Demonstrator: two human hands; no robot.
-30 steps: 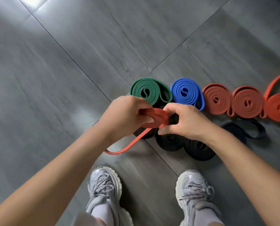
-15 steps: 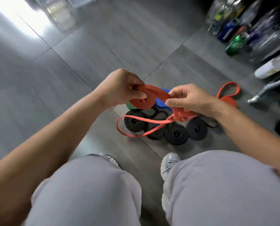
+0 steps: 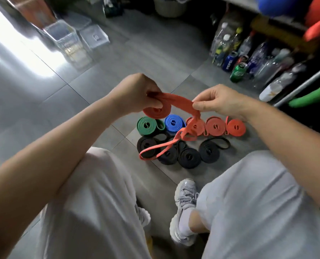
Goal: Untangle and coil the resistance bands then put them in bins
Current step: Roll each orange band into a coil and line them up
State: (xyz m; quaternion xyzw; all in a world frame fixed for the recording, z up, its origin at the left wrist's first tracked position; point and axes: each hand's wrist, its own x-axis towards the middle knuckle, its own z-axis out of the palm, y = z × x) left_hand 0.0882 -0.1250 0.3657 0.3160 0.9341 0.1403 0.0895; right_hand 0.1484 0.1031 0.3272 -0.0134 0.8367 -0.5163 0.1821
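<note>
An orange resistance band (image 3: 176, 101) is held in the air between my hands, partly rolled. My left hand (image 3: 136, 94) grips the rolled coil end. My right hand (image 3: 215, 100) pinches the flat strip, and the loose tail hangs down in a twisted loop to the floor. Below, on the grey tiles, lie a green coil (image 3: 148, 126), a blue coil (image 3: 174, 123), three orange coils (image 3: 216, 127) and several black coils (image 3: 189, 157) in two rows.
Clear plastic bins (image 3: 69, 40) stand on the floor at the far left. Bottles and cans (image 3: 237, 64) crowd the far right beside a shelf. My knees in light trousers and a grey sneaker (image 3: 185, 200) fill the foreground.
The view has tilted up and back, bringing bins and bottles into sight. My hands have lifted the orange band higher and spread apart, and the tail now dangles in a loop.
</note>
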